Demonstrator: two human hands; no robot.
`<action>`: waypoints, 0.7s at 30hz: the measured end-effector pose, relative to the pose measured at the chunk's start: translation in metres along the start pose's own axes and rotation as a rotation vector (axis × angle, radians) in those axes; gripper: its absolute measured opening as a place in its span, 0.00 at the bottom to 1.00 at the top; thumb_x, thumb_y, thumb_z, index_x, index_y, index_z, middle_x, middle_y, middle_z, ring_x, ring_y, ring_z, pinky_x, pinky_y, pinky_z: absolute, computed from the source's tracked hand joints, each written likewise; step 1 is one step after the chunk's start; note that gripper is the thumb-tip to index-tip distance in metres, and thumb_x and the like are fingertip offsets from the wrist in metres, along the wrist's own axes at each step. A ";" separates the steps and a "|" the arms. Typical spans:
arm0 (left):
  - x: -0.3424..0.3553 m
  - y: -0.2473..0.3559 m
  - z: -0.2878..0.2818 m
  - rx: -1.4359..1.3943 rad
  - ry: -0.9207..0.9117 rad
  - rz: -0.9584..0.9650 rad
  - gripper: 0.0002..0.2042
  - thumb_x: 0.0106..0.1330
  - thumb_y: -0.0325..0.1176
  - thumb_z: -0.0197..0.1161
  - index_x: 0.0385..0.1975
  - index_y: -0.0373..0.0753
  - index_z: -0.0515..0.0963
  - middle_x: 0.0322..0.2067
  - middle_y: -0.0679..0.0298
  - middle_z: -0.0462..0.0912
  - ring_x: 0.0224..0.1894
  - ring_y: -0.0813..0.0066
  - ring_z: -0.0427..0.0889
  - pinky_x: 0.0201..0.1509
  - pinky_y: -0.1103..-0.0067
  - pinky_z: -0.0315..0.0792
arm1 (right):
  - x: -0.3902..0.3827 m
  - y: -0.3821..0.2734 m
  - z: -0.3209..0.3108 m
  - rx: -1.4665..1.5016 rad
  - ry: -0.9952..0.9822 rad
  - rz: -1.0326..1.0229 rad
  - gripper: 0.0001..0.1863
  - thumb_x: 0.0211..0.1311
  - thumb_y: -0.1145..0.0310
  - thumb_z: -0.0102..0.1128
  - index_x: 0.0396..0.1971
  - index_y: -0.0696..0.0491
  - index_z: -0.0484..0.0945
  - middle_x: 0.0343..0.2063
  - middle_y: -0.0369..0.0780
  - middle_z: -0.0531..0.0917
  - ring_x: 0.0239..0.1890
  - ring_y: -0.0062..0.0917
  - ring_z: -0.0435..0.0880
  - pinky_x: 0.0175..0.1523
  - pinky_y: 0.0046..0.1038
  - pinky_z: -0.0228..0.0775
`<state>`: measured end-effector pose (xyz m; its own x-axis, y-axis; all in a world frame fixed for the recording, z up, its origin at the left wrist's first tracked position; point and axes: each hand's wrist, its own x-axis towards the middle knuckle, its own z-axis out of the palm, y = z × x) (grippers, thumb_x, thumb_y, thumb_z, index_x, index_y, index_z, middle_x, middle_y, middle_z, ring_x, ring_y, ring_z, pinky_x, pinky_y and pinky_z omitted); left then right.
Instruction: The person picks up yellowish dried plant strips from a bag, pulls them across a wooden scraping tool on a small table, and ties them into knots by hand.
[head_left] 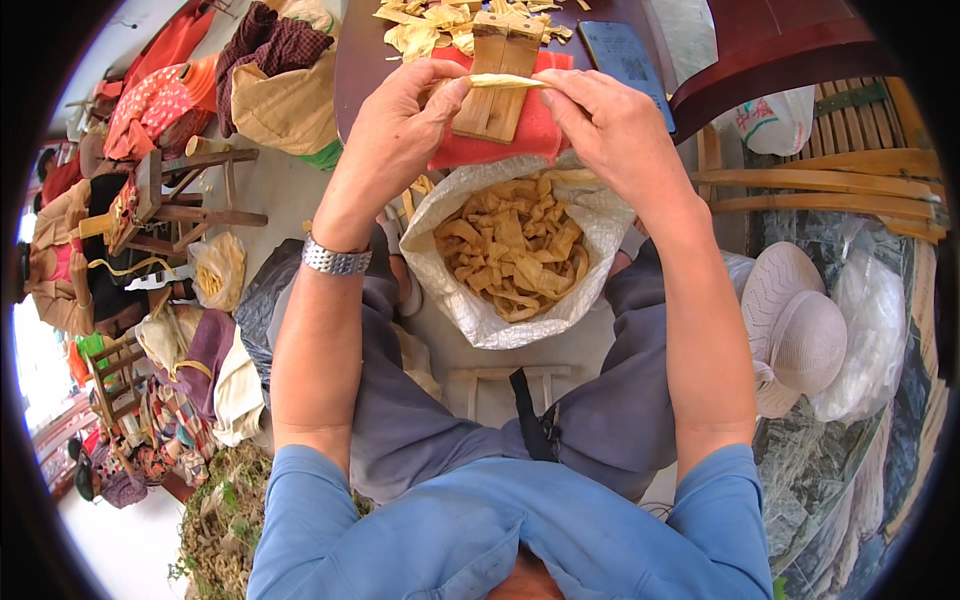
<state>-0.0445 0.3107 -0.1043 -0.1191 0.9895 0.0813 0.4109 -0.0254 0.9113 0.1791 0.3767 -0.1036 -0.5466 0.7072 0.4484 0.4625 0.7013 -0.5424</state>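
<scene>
Strip [506, 81], long axis crosswise, spans left hand [405, 112] to right hand [612, 122].

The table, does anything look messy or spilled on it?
A bit: yellow strips lie scattered at the far end of the table, beyond the red cloth. They look untidy, but maybe they're meant to be there.
</scene>
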 end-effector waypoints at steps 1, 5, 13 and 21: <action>0.003 -0.005 0.001 0.032 0.032 0.046 0.14 0.75 0.38 0.59 0.50 0.35 0.79 0.32 0.72 0.78 0.36 0.87 0.74 0.40 0.87 0.70 | 0.002 0.002 0.003 -0.030 0.005 0.006 0.12 0.68 0.63 0.56 0.45 0.51 0.83 0.33 0.44 0.85 0.36 0.42 0.85 0.42 0.39 0.77; 0.004 -0.007 0.012 0.184 0.093 0.054 0.13 0.73 0.38 0.60 0.48 0.36 0.79 0.34 0.65 0.84 0.37 0.82 0.78 0.42 0.81 0.74 | 0.004 0.013 0.017 -0.121 -0.016 0.071 0.12 0.68 0.62 0.55 0.41 0.51 0.83 0.34 0.44 0.86 0.37 0.43 0.85 0.43 0.40 0.77; -0.006 -0.003 0.010 0.311 0.060 0.176 0.10 0.72 0.34 0.61 0.47 0.35 0.79 0.35 0.61 0.83 0.37 0.76 0.80 0.43 0.78 0.74 | 0.001 0.007 0.021 -0.164 -0.144 0.179 0.10 0.66 0.65 0.55 0.35 0.53 0.83 0.31 0.48 0.85 0.37 0.44 0.85 0.44 0.42 0.77; 0.000 0.004 0.014 0.358 0.130 0.285 0.10 0.72 0.33 0.61 0.46 0.35 0.80 0.37 0.61 0.83 0.37 0.73 0.81 0.44 0.78 0.74 | 0.001 0.009 0.014 -0.126 -0.014 0.140 0.11 0.67 0.65 0.54 0.31 0.55 0.81 0.29 0.49 0.85 0.36 0.45 0.85 0.43 0.43 0.77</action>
<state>-0.0303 0.3125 -0.1065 -0.0593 0.9237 0.3785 0.7263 -0.2202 0.6512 0.1725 0.3822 -0.1181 -0.4799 0.7979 0.3648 0.6182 0.6026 -0.5047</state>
